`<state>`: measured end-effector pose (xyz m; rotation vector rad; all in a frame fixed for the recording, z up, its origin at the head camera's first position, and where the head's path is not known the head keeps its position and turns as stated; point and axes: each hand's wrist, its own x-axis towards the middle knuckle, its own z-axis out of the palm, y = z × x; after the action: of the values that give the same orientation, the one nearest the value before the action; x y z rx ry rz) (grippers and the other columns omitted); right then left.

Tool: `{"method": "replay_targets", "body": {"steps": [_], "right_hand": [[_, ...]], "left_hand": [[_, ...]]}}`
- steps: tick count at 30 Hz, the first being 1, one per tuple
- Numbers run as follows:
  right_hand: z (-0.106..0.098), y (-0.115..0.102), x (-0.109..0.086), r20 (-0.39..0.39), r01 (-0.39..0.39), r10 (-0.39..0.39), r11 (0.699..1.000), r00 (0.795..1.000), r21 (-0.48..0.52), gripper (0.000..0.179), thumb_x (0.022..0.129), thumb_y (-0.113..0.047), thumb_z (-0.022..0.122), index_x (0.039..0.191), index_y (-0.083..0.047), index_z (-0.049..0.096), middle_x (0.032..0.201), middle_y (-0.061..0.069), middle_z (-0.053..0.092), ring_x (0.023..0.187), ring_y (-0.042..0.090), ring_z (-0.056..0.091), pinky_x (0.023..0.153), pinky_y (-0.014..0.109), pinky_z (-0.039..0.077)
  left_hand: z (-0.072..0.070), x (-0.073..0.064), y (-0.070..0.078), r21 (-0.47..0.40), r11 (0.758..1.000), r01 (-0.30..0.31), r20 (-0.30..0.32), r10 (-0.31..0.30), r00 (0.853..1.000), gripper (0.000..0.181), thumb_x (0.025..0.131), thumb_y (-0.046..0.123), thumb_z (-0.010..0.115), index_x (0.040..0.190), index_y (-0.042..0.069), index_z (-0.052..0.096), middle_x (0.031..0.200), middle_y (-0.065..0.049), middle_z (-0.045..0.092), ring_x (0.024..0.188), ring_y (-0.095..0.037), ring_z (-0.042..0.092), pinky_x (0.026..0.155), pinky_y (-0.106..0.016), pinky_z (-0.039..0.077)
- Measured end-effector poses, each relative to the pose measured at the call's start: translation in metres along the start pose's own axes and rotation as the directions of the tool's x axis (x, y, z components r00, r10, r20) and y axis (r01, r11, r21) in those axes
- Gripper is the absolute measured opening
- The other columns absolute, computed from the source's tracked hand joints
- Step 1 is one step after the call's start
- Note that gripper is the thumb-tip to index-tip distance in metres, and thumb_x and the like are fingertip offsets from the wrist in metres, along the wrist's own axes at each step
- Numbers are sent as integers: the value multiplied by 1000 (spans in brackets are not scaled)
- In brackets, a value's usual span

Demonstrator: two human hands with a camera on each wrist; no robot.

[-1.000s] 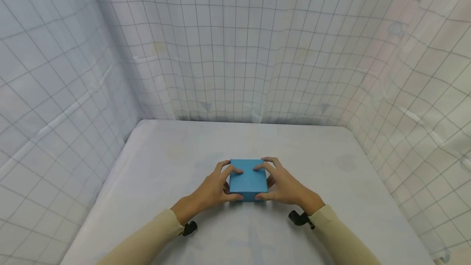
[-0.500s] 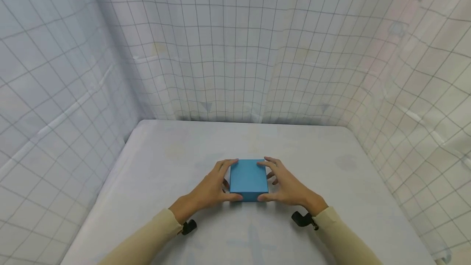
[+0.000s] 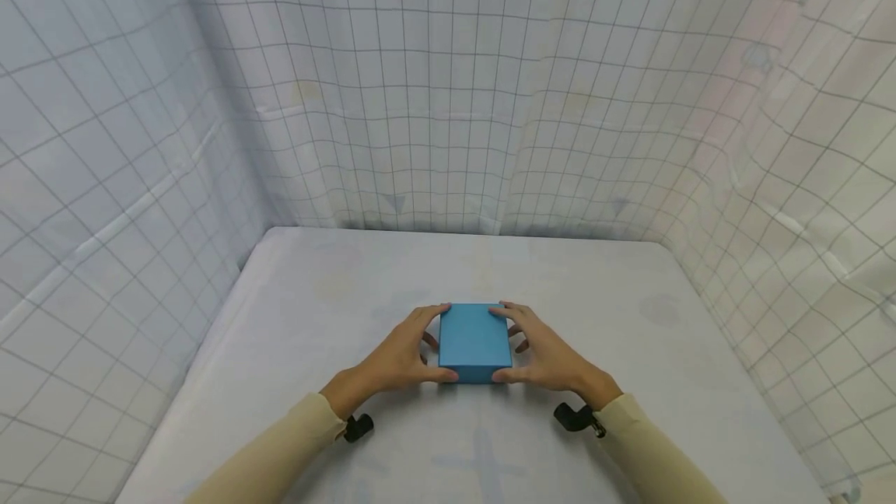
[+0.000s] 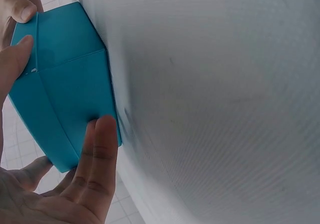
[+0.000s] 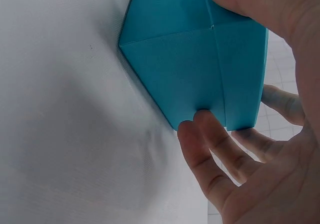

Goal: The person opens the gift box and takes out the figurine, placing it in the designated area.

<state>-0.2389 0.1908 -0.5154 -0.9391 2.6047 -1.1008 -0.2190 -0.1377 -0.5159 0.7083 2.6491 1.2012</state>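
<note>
A blue box (image 3: pixel 475 337) is held between two bare hands, both clamped on it. By the left hand (image 3: pixel 400 352) the left side is gripped: the thumb is laid against the near face, close to its left corner, and the index finger is hooked at the far left corner. By the right hand (image 3: pixel 553 356) the right side is gripped in nearly mirrored fashion, with the thumb on the near face and the index finger set at the far right corner.

In the wrist views, the side faces are touched by further fingertips of each hand. A seam (image 4: pixel 58 114) is seen running round the sides, nearer the top than the bottom, and it is covered in part by both thumbs.

The box is set flat, its plain top facing up, on a white-covered table (image 3: pixel 336 278), near the middle from left to right and towards the person. Soft shadows are cast beside it.

Further out, the forearms are covered by pale yellow sleeves (image 3: pixel 280 449). At each wrist a small black device (image 3: pixel 575 417) is worn. The table is enclosed at the back and on both sides by white curtains (image 3: pixel 448 99), patterned with a grid of thin dark lines and slightly rippled.
</note>
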Motion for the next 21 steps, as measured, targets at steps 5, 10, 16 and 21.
{"method": "replay_targets", "body": {"steps": [5, 10, 16, 21], "right_hand": [[1, 2, 0, -7, -14, 14, 1000, 1000, 21, 111, 93, -46, 101, 180, -15, 41, 188, 18, 34, 139, 30, 67, 106, 39, 68], [2, 2, 1, -18, -16, 16, 1000, 1000, 11, 110, 91, -47, 102, 179, -17, 43, 188, 17, 36, 137, 28, 68, 105, 39, 68], [1, 1, 2, -33, -8, 7, 1000, 999, -24, 108, 90, -45, 103, 178, -16, 46, 186, 18, 39, 131, 25, 70, 104, 38, 68], [-1, -1, 3, -34, -8, 7, 999, 999, -31, 107, 89, -44, 104, 177, -16, 49, 186, 18, 41, 126, 21, 71, 103, 36, 68]], "left_hand": [[-1, 0, -1, -16, 1000, -13, -13, 13, 1000, 118, 90, 39, 104, 182, 12, 35, 178, -22, 46, 121, -24, 75, 86, -25, 64], [-2, -1, -1, -12, 1000, -27, -23, 27, 999, 117, 89, 38, 105, 181, 10, 37, 178, -22, 47, 122, -26, 75, 86, -25, 64], [-2, 0, 0, 8, 1000, -29, -37, 30, 999, 118, 88, 39, 106, 181, 11, 39, 178, -20, 48, 121, -25, 74, 83, -24, 62], [-3, 0, -1, 19, 999, -38, -52, 39, 998, 118, 87, 40, 106, 180, 10, 40, 177, -20, 50, 118, -27, 74, 81, -24, 59]]}}
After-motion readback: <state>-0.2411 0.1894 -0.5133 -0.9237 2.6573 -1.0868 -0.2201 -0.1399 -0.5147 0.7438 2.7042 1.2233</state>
